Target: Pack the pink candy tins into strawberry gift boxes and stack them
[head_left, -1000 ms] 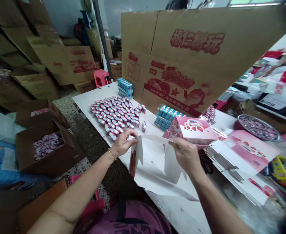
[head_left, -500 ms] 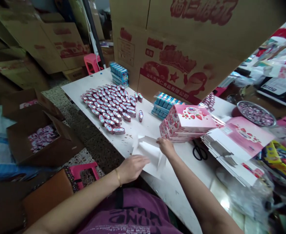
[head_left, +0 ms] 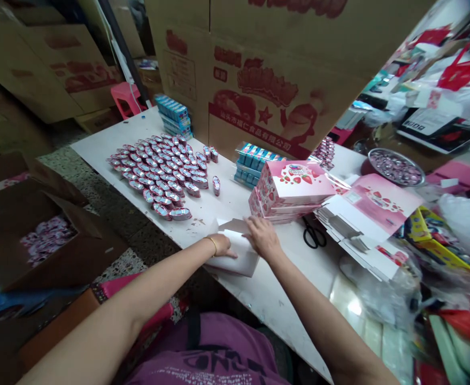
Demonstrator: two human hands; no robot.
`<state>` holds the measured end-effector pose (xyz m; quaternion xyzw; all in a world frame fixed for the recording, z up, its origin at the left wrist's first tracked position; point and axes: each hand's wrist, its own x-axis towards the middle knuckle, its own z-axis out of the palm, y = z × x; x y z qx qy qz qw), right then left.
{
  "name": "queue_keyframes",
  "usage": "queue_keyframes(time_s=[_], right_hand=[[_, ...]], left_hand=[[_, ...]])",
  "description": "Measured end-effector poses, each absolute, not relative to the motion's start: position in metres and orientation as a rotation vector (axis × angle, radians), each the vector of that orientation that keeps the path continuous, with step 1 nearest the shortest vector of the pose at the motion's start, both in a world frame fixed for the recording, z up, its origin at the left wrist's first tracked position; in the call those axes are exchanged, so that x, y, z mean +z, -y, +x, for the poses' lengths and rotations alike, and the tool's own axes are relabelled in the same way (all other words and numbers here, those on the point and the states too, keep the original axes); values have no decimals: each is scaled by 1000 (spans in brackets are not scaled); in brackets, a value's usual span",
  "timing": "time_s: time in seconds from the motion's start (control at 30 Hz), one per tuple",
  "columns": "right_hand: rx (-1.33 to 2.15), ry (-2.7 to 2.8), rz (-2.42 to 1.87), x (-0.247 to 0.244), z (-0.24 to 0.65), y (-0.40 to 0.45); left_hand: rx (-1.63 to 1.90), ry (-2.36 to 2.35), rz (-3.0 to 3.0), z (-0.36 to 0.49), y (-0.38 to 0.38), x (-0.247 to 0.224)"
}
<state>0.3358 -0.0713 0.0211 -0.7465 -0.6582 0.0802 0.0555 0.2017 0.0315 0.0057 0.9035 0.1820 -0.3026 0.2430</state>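
A white folded carton rests at the near edge of the white table, its far side open. My left hand is on the carton's left part, thumb stretched across the white panel and the other fingers bent over it. My right hand lies against the right side, fingers spread along the edge. Beyond the carton stand many small oval packs in rows. Pink strawberry boxes are stacked right of my right hand, with black scissors beside them.
A big cardboard box stands at the table's back, blue packs before it. Flat pink and white cartons, a metal bowl and plastic bags lie right. An open box of wrapped pieces is at lower left.
The camera view has turned right. My left hand has moved from the carton's near side onto its left part. The carton's near panel is now raised, and my right hand has spread along its side.
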Motion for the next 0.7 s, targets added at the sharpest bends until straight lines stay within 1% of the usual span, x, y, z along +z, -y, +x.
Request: queue_keyframes(time_s=[0.07, 0.13, 0.23, 0.3, 0.37, 0.5, 0.57, 0.63, 0.7], right_hand=[[338, 2105, -2180, 17, 314, 89], [487, 2126, -2258, 4, 297, 104], [545, 2067, -2411, -22, 289, 114], [544, 2037, -2419, -34, 289, 112], [557, 2036, -2375, -38, 290, 110], [557, 2019, -2231, -29, 303, 125], [461, 1725, -2187, -25, 319, 137], [391, 1284, -2142, -26, 338, 140], [476, 1040, -2090, -35, 352, 130]], left_hand=[[-819, -600, 2503, 212, -34, 0], [-797, -702, 2543, 213, -39, -4], [-725, -743, 2613, 200, -43, -7], [-670, -674, 2656, 189, -39, -10], [-697, -556, 2652, 179, -27, -18], [-819, -400, 2596, 165, 4, -46], [-712, -412, 2649, 159, 12, -57], [-567, -416, 2710, 156, 14, -61], [-482, -385, 2751, 154, 12, -61]])
